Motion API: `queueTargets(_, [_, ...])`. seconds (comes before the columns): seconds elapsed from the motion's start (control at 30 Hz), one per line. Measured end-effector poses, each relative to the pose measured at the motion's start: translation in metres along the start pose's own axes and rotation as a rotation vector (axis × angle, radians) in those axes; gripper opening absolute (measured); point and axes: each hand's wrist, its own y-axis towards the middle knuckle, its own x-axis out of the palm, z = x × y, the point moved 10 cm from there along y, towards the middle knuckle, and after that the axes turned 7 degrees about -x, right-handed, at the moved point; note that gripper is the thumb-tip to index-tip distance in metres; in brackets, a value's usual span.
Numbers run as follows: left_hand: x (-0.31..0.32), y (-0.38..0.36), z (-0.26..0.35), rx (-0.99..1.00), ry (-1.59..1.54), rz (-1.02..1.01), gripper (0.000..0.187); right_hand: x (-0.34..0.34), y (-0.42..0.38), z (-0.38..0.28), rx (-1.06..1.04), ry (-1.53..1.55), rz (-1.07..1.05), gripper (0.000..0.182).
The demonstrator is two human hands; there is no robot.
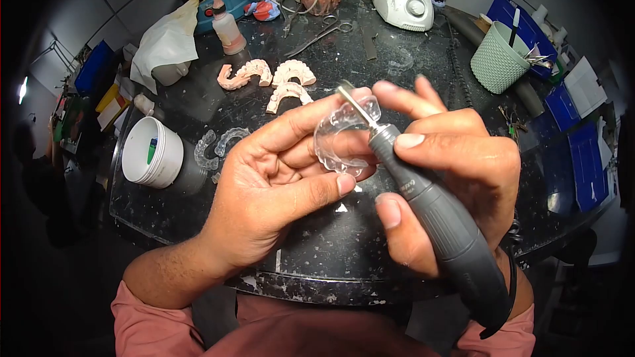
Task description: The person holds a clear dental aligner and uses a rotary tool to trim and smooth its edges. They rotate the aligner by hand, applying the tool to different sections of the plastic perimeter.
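Pinched between the thumb and fingers of my left hand (264, 175) is a clear dental aligner (325, 139), curved like an arch of teeth. My right hand (456, 172) wraps round a black rotary handpiece (440, 218), its thumb low on the grip and a finger along the top. From its nose a metal bur (357, 106) points up and left, overlapping the upper part of the aligner in this view. Left of my left hand, more clear aligners (206, 149) lie on the table. Beyond my fingers sit several dental models (289, 86).
On the black table (317, 271) a white tub (153, 152) stands at left, a green basket (499, 59) at right. Scissors (321, 36), a bottle (228, 30) and a white control unit (403, 1) are at the back. A coiled cord (460, 69) runs along the right.
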Motion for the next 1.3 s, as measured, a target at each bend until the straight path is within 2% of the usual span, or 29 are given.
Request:
queueTargets(0.13, [0.001, -0.001, 0.001, 0.025, 0.001, -0.003, 0.064, -0.004, 0.001, -0.004, -0.03, 0.058, 0.028, 0.044])
queueTargets(0.23, [-0.002, -0.001, 0.0, -0.009, -0.015, 0.017, 0.061, -0.012, 0.009, -0.017, -0.1, -0.145, -0.085, 0.045])
queueTargets(0.3, [-0.003, -0.001, 0.001, 0.004, 0.01, 0.031, 0.057, -0.02, 0.004, -0.015, -0.119, -0.054, 0.07, 0.047])
queueTargets(0.4, [0.0, -0.003, 0.0, 0.021, -0.002, 0.034, 0.053, -0.017, 0.006, -0.002, -0.053, -0.039, 0.046, 0.047])
queueTargets(0.43, [0.0, -0.002, 0.0, 0.017, -0.003, 0.032, 0.053, -0.019, -0.001, 0.004, 0.039, -0.084, 0.115, 0.04])
queueTargets(0.5, [0.007, -0.003, -0.002, -0.021, 0.073, -0.052, 0.049, -0.02, -0.006, 0.017, 0.264, 0.061, 0.19, 0.035])
queueTargets(0.63, [0.015, -0.003, -0.008, -0.022, 0.037, -0.133, 0.048, -0.015, -0.013, 0.036, 0.498, 0.337, 0.275, 0.037])
queueTargets(0.7, [0.013, -0.004, -0.01, -0.033, 0.051, -0.109, 0.044, -0.012, -0.017, 0.043, 0.622, 0.44, 0.299, 0.038])
queueTargets(0.77, [0.009, -0.004, 0.003, 0.115, 0.167, -0.055, 0.035, -0.008, -0.013, 0.037, 0.635, 0.443, 0.299, 0.038])
queueTargets(0.83, [0.001, -0.005, 0.014, 0.176, 0.419, 0.048, 0.029, -0.002, 0.007, 0.014, 0.618, 0.405, 0.296, 0.037])
queueTargets(0.87, [0.002, -0.005, 0.017, 0.193, 0.421, 0.058, 0.029, -0.006, -0.016, 0.03, 0.499, 0.281, 0.355, 0.037])
queueTargets(0.9, [0.003, -0.006, 0.02, 0.215, 0.425, 0.066, 0.029, -0.005, -0.019, 0.033, 0.507, 0.282, 0.353, 0.037])
queueTargets(1.0, [0.003, -0.002, 0.011, 0.152, 0.365, 0.0, 0.03, -0.011, -0.022, 0.041, 0.451, 0.28, 0.35, 0.036])
queueTargets(1.07, [0.007, -0.002, 0.007, 0.126, 0.319, -0.011, 0.031, -0.013, -0.028, 0.058, 0.449, 0.321, 0.231, 0.036])
queueTargets(1.3, [0.008, 0.001, -0.001, -0.003, 0.101, -0.073, 0.039, -0.016, -0.013, 0.041, 0.521, 0.319, 0.304, 0.036])
